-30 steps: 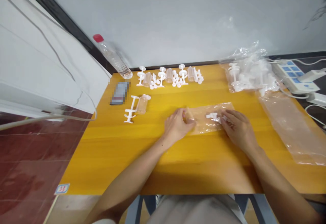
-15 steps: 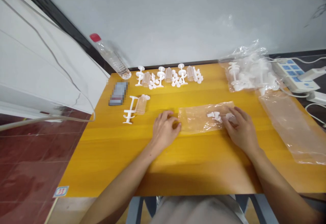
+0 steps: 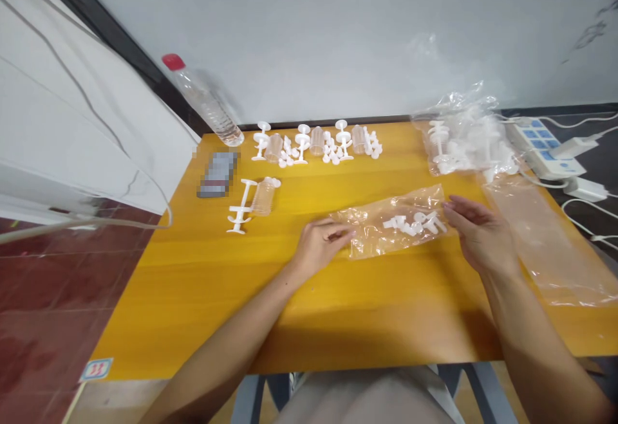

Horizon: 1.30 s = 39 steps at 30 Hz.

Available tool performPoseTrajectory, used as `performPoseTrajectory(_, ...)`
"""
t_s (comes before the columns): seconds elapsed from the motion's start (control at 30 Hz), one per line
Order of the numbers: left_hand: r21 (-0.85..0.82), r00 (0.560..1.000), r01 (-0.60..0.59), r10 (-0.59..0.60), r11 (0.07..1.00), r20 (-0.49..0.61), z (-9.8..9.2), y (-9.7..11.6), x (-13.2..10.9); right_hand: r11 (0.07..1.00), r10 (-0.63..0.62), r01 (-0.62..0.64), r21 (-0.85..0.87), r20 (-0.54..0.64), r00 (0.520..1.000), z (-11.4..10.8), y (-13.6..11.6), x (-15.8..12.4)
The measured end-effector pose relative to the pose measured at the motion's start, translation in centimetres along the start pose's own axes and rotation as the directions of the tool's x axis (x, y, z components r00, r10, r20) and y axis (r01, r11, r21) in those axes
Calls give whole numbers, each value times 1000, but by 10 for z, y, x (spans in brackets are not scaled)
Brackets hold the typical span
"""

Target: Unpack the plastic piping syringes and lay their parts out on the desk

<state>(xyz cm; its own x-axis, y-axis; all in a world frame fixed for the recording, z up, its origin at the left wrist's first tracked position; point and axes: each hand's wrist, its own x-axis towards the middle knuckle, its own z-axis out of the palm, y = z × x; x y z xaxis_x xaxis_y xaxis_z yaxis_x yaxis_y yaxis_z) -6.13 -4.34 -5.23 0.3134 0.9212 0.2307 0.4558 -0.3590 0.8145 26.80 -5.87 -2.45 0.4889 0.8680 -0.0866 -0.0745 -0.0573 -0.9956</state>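
A clear plastic bag (image 3: 367, 221) lies slightly tilted on the table in front of me, with several small white plastic parts (image 3: 410, 224) inside. My left hand (image 3: 322, 241) pinches the bag's left end between thumb and fingers. At the right end is my right hand (image 3: 476, 228), its fingers loosely curved and parted from the thumb, the tips beside the bag's edge. To the left lie a white plunger (image 3: 241, 206) and a clear syringe barrel (image 3: 264, 197) with small white pieces at its top.
Along the back stand three groups of white plungers (image 3: 302, 144), clear barrels (image 3: 317, 141) and small white caps (image 3: 332, 150). A bottle (image 3: 207, 105), a phone (image 3: 218, 174), a full parts bag (image 3: 470, 141), a flat plastic bag (image 3: 550, 244) and a power strip (image 3: 545, 147) surround the work area.
My right hand has moved right, off the white parts to the bag's end, uncovering more of them. My left hand has come onto the bag's left end. The bag has turned slightly.
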Motion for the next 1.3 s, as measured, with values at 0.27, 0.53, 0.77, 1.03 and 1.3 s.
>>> performPoseTrajectory(0.27, -197, 999, 40, -41, 980, -3, 11, -9, 3, 981, -177, 176, -79, -9, 984, 2, -27, -4)
performPoseTrajectory(0.53, -63, 997, -64, 66, 996, 29, 8, -5, 2, 987, -144, 141, -72, -36, 989, 6, -34, -4)
performPoseTrajectory(0.77, 240, 967, -254, 243, 937, 73, 11, -5, 1, 992, -49, 43, -115, -54, 997, -9, -5, 11)
performPoseTrajectory(1.03, 565, 946, -286, 134, 774, 296, 16, 17, 10, 992, 34, -37, -118, -29, 999, -11, 13, -1)
performPoseTrajectory(1.3, 589, 922, -362, 186, 722, 339, 17, 15, 11, 964, -32, 7, -266, -90, 995, -17, 10, -3)
